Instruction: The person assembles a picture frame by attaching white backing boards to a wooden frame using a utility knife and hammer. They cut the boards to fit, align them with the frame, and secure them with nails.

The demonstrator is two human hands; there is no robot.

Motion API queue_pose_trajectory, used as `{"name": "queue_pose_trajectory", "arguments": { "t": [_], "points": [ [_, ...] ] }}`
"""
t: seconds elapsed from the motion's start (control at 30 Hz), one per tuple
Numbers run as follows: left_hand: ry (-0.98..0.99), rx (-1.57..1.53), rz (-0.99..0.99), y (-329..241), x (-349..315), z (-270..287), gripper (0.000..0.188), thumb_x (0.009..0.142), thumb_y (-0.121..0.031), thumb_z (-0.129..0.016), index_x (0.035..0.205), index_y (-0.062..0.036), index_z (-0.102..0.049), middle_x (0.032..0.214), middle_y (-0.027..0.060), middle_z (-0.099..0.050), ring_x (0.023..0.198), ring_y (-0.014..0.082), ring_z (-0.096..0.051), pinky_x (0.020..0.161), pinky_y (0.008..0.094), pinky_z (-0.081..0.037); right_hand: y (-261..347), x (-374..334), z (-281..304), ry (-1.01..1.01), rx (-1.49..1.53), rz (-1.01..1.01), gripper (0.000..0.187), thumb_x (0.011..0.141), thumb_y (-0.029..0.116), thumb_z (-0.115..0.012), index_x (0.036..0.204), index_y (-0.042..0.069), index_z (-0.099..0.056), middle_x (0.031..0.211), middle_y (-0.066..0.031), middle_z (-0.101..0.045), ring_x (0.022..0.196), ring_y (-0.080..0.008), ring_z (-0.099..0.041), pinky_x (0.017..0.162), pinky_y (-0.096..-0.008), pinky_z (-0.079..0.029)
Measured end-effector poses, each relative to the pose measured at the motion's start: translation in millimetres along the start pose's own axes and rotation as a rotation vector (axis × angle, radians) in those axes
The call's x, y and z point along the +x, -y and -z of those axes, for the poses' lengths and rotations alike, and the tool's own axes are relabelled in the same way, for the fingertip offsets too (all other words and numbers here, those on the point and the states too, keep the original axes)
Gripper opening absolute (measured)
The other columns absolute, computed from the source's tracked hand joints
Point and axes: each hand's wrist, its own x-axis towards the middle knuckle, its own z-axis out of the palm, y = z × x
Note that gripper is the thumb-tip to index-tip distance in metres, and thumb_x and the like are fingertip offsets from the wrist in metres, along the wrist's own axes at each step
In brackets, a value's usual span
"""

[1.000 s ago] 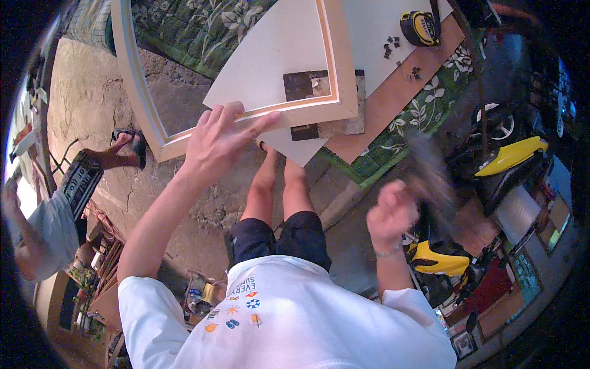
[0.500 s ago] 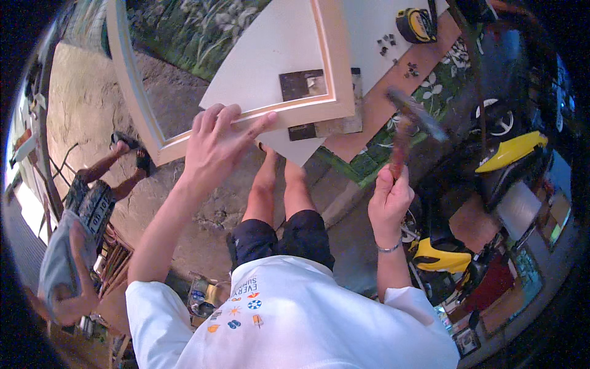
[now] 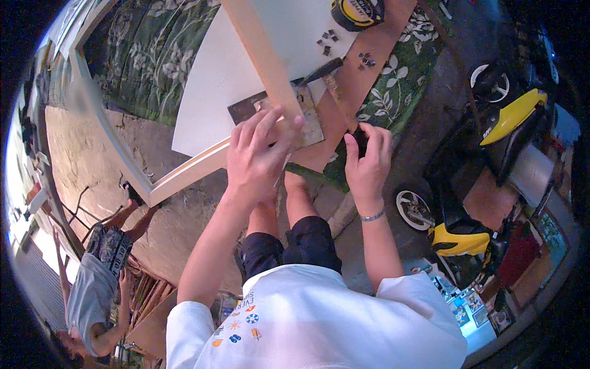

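A large pale wooden picture frame (image 3: 187,174) with a white inner edge slants across the upper left. My left hand (image 3: 255,150) is closed over its near right corner, fingers curled on top; they hide the joint. Under that corner lies a flat, worn plate (image 3: 311,120), dark at its left end. A hammer (image 3: 338,92) rests to the right of the corner, its dark head by the plate and its brown handle pointing toward me. My right hand (image 3: 369,163) is closed at the handle's lower end, where something dark shows between thumb and fingers.
Small dark metal pieces (image 3: 327,42) lie in clusters on the white and brown boards (image 3: 384,46). A yellow and black tape measure (image 3: 357,12) sits beyond them. Green leafy cloth (image 3: 393,86) lies beneath. A yellow and black motorbike (image 3: 458,240) stands right; another person (image 3: 101,283) is at left.
The hammer has come down from the air onto the boards, and my right hand has lowered leftward with it. My left hand has shifted right onto the frame's corner.
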Motion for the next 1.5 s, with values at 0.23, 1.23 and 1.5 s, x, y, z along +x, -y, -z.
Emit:
{"name": "queue_pose_trajectory", "arguments": {
  "t": [0.23, 1.23, 1.5],
  "points": [
    [-0.07, -0.007, -0.01, 3, -6, -15, 0.047, 0.073, -0.013, -0.071, 0.118, -0.0247, -0.074, 0.132, 0.0069, -0.06, 0.112, 0.0295, -0.061, 0.092, 0.0425, -0.048, -15, 91, 4, -0.133, 0.05, 0.206, 0.013, 0.092, 0.012, -0.069, 0.103, 0.007, -0.071, 0.101, -0.0098, -0.06, 0.096, -0.0303, -0.057, 0.087, -0.0417, -0.046],
    [-0.143, -1.246, 0.657, -15, 1, 56, 0.02, 0.085, -0.014, -0.076, 0.097, 0.0, -0.066, 0.087, 0.0115, -0.069, 0.088, 0.0237, -0.069, 0.079, 0.0359, -0.054, 93, 63, 22, 0.586, 0.454, 0.326, 0.01, 0.098, 0.01, -0.058, 0.098, 0.001, -0.054, 0.096, -0.0128, -0.054, 0.087, -0.027, -0.054, 0.079, -0.0346, -0.046],
    [-0.203, -1.17, 0.694, -14, -15, 53, 0.017, 0.083, -0.01, -0.078, 0.097, -0.0022, -0.072, 0.094, 0.0093, -0.073, 0.094, 0.0202, -0.069, 0.086, 0.0351, -0.053, 95, 43, 8, 0.553, 0.714, 0.107, 0.01, 0.096, 0.01, -0.064, 0.1, 0.001, -0.059, 0.093, -0.0089, -0.057, 0.087, -0.021, -0.057, 0.079, -0.0312, -0.048]
  ]
}}
